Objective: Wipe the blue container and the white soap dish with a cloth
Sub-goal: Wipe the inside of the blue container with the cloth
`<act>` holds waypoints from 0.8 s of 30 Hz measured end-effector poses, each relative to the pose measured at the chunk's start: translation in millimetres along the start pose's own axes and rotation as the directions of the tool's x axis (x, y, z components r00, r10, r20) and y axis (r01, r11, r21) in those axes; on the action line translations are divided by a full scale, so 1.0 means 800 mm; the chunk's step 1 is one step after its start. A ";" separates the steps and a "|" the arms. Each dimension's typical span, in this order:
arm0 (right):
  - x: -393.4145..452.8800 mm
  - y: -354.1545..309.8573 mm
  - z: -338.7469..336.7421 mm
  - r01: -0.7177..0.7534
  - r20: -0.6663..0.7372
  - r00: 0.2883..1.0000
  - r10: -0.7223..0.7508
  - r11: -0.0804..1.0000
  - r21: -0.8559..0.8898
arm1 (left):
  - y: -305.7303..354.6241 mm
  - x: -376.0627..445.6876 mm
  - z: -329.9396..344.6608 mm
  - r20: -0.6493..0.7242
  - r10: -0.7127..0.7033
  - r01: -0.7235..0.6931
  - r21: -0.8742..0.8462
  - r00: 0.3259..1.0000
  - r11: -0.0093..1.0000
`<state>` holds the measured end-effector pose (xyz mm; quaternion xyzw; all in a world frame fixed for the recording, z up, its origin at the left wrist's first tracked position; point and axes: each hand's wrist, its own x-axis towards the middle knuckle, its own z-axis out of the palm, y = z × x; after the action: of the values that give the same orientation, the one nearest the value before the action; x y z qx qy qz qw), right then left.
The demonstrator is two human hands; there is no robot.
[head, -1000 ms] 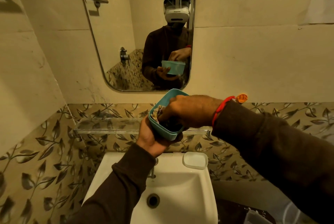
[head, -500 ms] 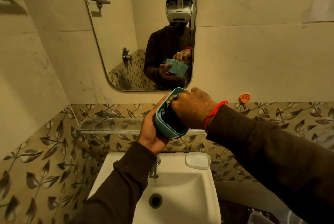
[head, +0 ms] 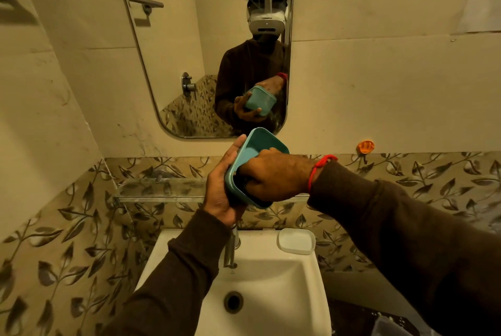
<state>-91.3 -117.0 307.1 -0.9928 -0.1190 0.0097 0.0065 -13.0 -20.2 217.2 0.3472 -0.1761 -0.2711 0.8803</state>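
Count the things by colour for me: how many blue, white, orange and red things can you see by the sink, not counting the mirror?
Blue: 1, the blue plastic container held in both hands.
White: 2, the white ceramic sink and the white plastic soap dish on its rim.
Orange: 1, the small orange wall hook.
Red: 1, the red thread wristband.
Total: 5.

The left hand (head: pixel 221 192) grips the blue container (head: pixel 253 145), tilted with its opening toward 3 o'clock, above the white basin (head: pixel 271 276). The right hand (head: pixel 273 175) is pushed inside it (cloth hidden). The white soap dish (head: pixel 296 240) sits at the basin's 1 o'clock corner.
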 end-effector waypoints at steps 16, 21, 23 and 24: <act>-0.005 0.022 -0.011 -0.049 -0.092 0.958 0.272 0.470 0.881 | 0.007 -0.003 -0.012 0.057 -0.097 0.102 -0.103 0.994 0.989; 0.005 0.015 -0.012 -0.302 -0.088 0.898 0.431 0.750 0.588 | -0.019 -0.008 -0.006 0.029 -0.171 0.173 -0.107 0.985 0.979; 0.008 0.004 -0.008 -0.311 -0.097 0.913 0.396 0.829 0.465 | -0.024 -0.007 -0.008 0.012 -0.177 0.178 -0.098 0.984 0.979; 0.008 0.000 -0.004 -0.300 -0.101 0.918 0.383 0.840 0.452 | -0.025 -0.005 -0.010 0.009 -0.173 0.173 -0.089 0.985 0.981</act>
<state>-85.0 -115.2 310.1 -0.9685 0.0668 -0.0567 0.2332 -19.0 -25.7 197.0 0.3214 -0.1336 -0.3545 0.8678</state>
